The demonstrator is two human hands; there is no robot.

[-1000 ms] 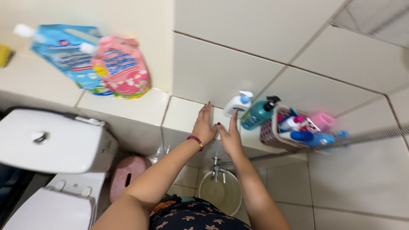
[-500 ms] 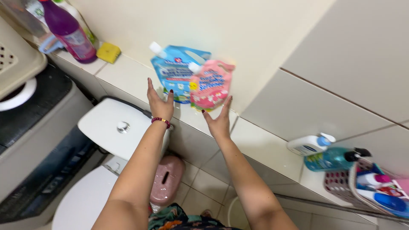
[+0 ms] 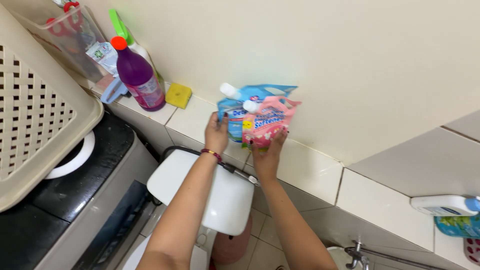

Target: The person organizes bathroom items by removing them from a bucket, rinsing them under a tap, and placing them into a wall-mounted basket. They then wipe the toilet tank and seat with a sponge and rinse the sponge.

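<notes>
Two refill pouches lean on the wall on the tiled ledge [image 3: 310, 170]: a blue pouch [image 3: 235, 112] with a white cap behind, a pink pouch [image 3: 269, 121] with a white cap in front. My left hand [image 3: 216, 133], with a bead bracelet at the wrist, grips the blue pouch's left side. My right hand [image 3: 268, 154] holds the pink pouch from below, fingers up along its lower edge. Both arms reach over the white toilet cistern [image 3: 210, 192].
On the ledge to the left stand a purple bottle [image 3: 137, 75] with an orange cap, a yellow sponge [image 3: 178, 95] and a clear box [image 3: 65, 37]. A beige slatted basket [image 3: 35, 120] sits on a dark machine top at left. Pump bottles [image 3: 450, 212] lie at right.
My view swung left along the ledge. Both hands moved from the pump bottles to the pouches, went from spread open beside them to closed on them.
</notes>
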